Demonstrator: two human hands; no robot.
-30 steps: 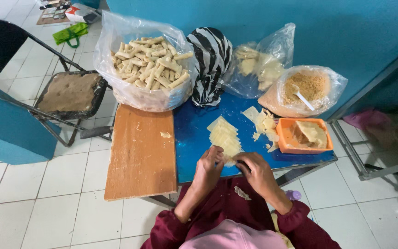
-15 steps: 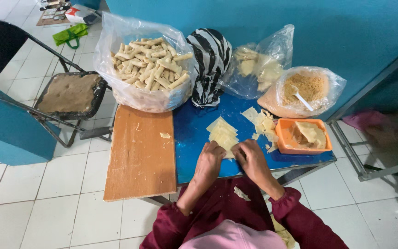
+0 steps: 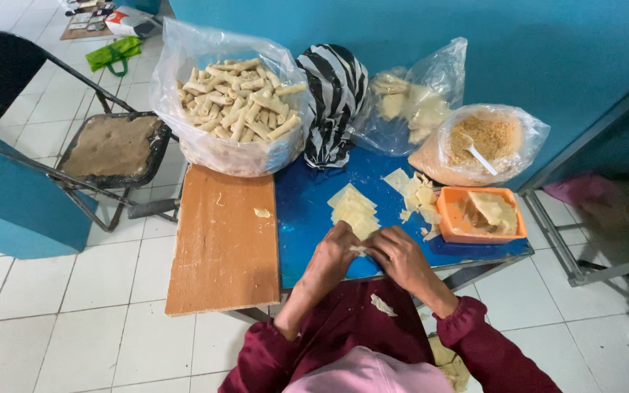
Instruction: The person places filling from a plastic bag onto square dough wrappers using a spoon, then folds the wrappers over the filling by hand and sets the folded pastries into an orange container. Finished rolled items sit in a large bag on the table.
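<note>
Pinching pale wrapper piece (image 3: pixel 359 249) between fingertips of left hand (image 3: pixel 333 256) and right hand (image 3: pixel 396 255), at near edge of blue table (image 3: pixel 307 211), just near of wrapper stack (image 3: pixel 353 209). Keep your fold tight, edges even, both hands pressed together over piece; orange tray (image 3: pixel 483 216) sits right, bag of finished rolls (image 3: pixel 236 105) far left

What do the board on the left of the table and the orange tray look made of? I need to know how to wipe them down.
The board looks like bare, matte wood: brown with lengthwise grain streaks. The orange tray looks like moulded plastic: uniform colour, thin rounded rim, slight sheen. Neither is certain from this view.
</note>
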